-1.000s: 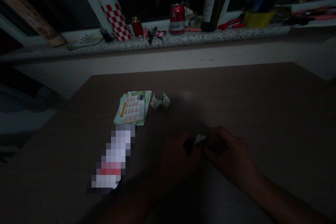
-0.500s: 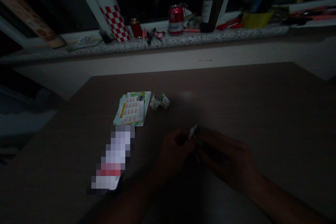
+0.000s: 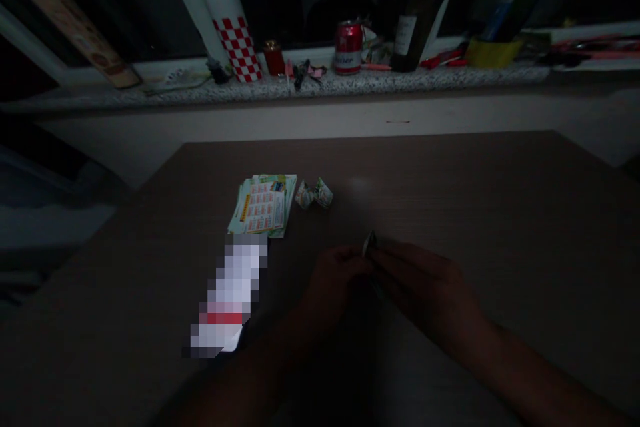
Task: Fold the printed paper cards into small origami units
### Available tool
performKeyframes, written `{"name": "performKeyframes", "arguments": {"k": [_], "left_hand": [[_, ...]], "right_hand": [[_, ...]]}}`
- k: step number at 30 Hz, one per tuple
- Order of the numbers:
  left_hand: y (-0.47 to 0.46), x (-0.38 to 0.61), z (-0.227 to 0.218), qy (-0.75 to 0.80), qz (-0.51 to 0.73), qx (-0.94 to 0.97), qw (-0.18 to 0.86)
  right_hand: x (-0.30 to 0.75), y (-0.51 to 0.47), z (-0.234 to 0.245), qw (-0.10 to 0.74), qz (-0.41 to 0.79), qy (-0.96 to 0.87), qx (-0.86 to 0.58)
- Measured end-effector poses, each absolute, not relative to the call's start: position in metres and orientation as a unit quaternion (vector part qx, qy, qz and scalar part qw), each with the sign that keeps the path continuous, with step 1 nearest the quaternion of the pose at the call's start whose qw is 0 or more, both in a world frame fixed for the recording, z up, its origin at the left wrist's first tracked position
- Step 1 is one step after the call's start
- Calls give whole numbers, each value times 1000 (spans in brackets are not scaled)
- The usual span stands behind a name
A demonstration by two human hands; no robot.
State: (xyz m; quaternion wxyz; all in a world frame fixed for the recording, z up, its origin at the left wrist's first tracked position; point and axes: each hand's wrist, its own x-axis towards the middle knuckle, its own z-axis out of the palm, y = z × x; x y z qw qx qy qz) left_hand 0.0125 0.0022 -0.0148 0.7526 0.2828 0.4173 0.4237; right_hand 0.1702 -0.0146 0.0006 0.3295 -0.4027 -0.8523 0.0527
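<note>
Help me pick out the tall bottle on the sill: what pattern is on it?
Red and white checks on the white bottle, seen in the head view.

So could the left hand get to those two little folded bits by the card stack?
Probably yes. The left hand sits on the table with bare wood between it and the folded bits, though it now pinches a small paper together with the right hand.

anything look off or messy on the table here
Nothing spilled or broken. The stack of printed cards is fanned slightly askew, with two small folded paper pieces loose beside it. Both hands, left and right, pinch a small folded paper. It is too dim for finer detail.
</note>
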Motion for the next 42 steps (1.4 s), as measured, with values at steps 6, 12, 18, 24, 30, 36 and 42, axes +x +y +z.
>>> {"name": "performKeyframes", "arguments": {"k": [6,12,18,24,30,36,42], "left_hand": [[9,-8,-10,399,455,248,756],[27,-33,1,423,496,216,727],[34,-49,9,463,555,208,659],[40,-61,13,532,627,179,541],[45,-77,28,520,659,164,518],[46,-85,33,494,678,163,519],[42,-89,40,496,670,179,523]], "right_hand": [[145,4,28,196,77,-876,-435],[103,40,54,90,97,-880,-455],[71,90,65,84,107,-883,-450],[49,139,61,30,117,-884,-452],[36,157,47,-62,141,-875,-459],[29,158,41,-112,142,-865,-468],[27,154,38,-124,125,-859,-481]]}}
